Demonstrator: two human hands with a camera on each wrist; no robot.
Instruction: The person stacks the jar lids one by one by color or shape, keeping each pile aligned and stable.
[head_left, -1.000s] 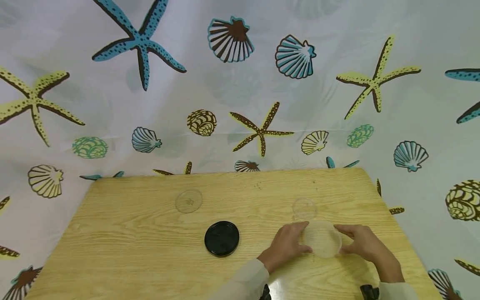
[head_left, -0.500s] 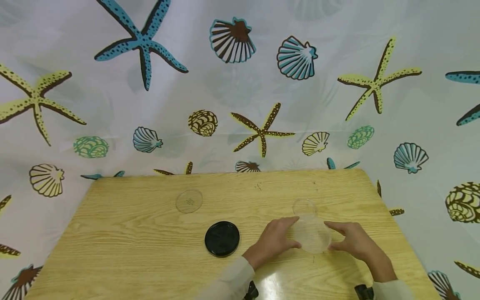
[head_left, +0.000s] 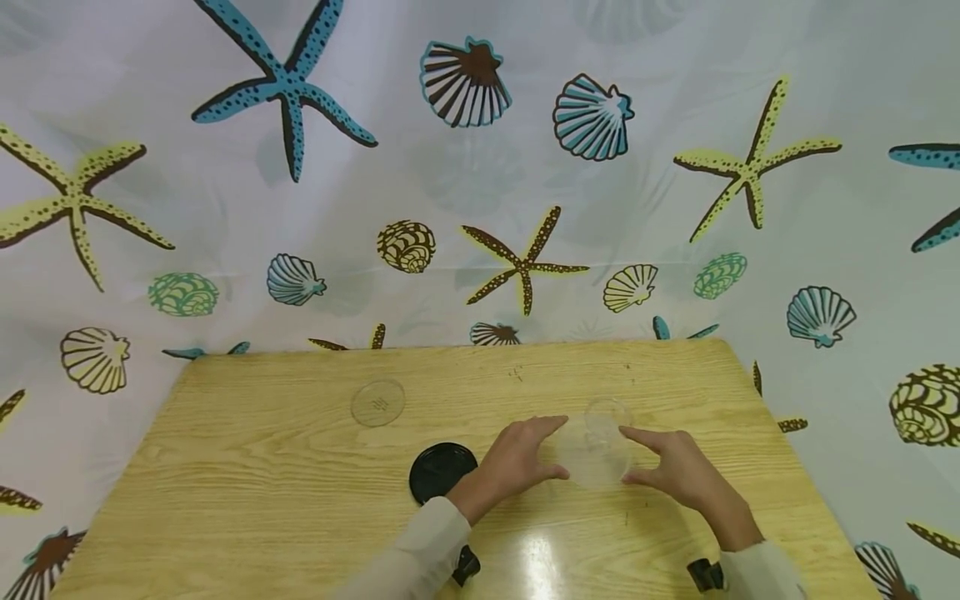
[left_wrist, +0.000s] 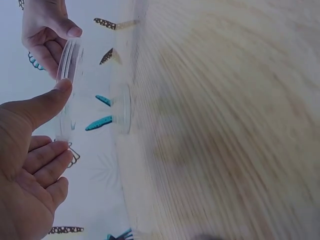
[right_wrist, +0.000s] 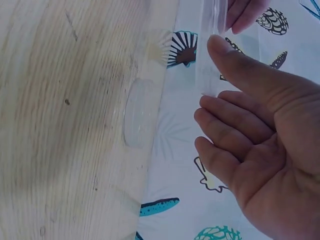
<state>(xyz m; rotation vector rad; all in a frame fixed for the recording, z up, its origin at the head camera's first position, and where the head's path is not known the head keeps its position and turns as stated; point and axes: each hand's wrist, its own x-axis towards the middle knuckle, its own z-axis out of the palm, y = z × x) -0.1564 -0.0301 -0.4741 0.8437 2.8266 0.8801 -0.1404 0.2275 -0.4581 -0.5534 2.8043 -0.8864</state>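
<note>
Between my two hands is a shallow round clear plastic lid [head_left: 592, 458], raised off the wooden table with its edge to the wrist cameras. My left hand [head_left: 517, 458] holds its left rim, thumb on one side and fingertips on the other. On the opposite rim, my right hand [head_left: 675, 467] grips it the same way. In the left wrist view the lid [left_wrist: 65, 110] shows a ridged side wall. Just beyond it on the table lies a smaller clear round piece [head_left: 609, 402], partly overlapped by the lid in the head view.
A black round shallow lid [head_left: 435, 471] lies left of my left forearm, which covers part of it. Farther back and left is a flat clear disc [head_left: 378, 403] with faint markings. A cloth [head_left: 480, 183] printed with shells and starfish hangs behind the table [head_left: 285, 500].
Both hands have carried the clear lid to the left and slightly away from me. It now overlaps the smaller clear piece, and my left wrist has come over the black lid's edge.
</note>
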